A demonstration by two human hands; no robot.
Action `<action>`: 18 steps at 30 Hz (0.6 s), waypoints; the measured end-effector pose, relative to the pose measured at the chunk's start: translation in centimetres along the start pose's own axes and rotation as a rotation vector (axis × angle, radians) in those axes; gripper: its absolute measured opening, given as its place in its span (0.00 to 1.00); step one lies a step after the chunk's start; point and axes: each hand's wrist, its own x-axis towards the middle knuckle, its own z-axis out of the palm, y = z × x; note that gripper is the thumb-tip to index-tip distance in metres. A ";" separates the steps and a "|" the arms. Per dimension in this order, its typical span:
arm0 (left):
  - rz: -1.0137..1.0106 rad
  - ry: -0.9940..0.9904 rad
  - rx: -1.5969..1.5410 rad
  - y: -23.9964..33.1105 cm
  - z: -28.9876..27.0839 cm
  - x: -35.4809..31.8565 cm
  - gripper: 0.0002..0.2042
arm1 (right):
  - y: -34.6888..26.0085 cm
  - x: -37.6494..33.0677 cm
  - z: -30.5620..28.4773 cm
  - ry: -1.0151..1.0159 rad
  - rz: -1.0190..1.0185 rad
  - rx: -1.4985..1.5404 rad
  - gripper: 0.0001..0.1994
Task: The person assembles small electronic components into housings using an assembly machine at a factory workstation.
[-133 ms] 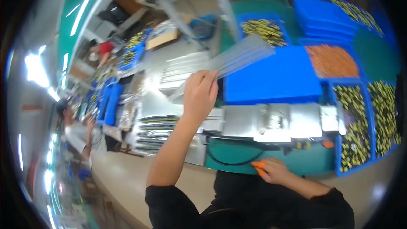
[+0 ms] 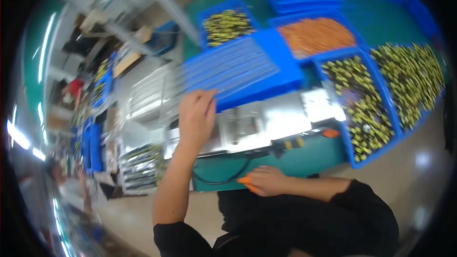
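In my left hand [image 2: 196, 120] is a clear plastic tray [image 2: 233, 66] with long grooves, pinched at its near edge. It spreads over a blue bin [image 2: 289, 76] beyond the hand; whether it touches the bin I cannot tell. My right hand [image 2: 268, 181] is closed round an orange-handled tool [image 2: 245, 180] near the bench's front edge, and its working end is hidden. Between the hands and the bin stands a row of shiny metal blocks [image 2: 284, 116] on the green bench top [image 2: 309, 154]. A black cable [image 2: 223, 182] curves beside my right hand.
To the right are blue bins of small yellow-green and dark parts [image 2: 404, 85] and a bin of thin orange-brown pieces [image 2: 316, 35]. At left lie stacked clear trays [image 2: 150, 93] and filled trays [image 2: 140, 166]. Farther left a person in a light shirt [image 2: 76, 188] sits.
The view has swung to the right, so the bench appears farther left. The clear tray now lies flatter and more broadside over the blue bin. My right hand still grips the orange-handled tool.
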 end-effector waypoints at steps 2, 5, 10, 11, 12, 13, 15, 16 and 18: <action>-0.039 -0.077 -0.047 3.5 3.3 -0.9 0.13 | -0.1 -2.6 -0.8 0.037 -0.103 0.058 0.16; -0.100 -0.285 -0.045 4.5 5.2 -0.7 0.12 | -0.1 -2.9 -0.3 0.050 -0.145 0.094 0.16; -0.195 -0.306 -0.063 3.2 3.7 -1.5 0.12 | -1.0 -2.8 0.9 0.051 -0.198 0.135 0.13; -0.204 -0.320 -0.058 3.3 3.6 -1.5 0.12 | -1.2 -2.7 1.0 0.029 -0.196 0.151 0.09; -0.221 -0.354 -0.066 3.4 3.2 -1.6 0.11 | -1.2 -2.6 0.9 0.027 -0.193 0.150 0.09; -0.221 -0.355 -0.072 3.5 2.8 -1.7 0.11 | -1.3 -2.5 0.9 0.038 -0.202 0.164 0.09; -0.203 -0.341 -0.025 3.6 2.4 -2.3 0.11 | -1.1 -2.4 1.1 0.053 -0.185 0.175 0.08; -0.177 -0.338 0.005 3.7 2.4 -2.4 0.12 | -0.8 -2.3 1.3 0.034 -0.197 0.169 0.10; -0.167 -0.352 -0.005 4.1 2.8 -2.0 0.12 | -0.3 -2.4 1.3 0.030 -0.160 0.151 0.11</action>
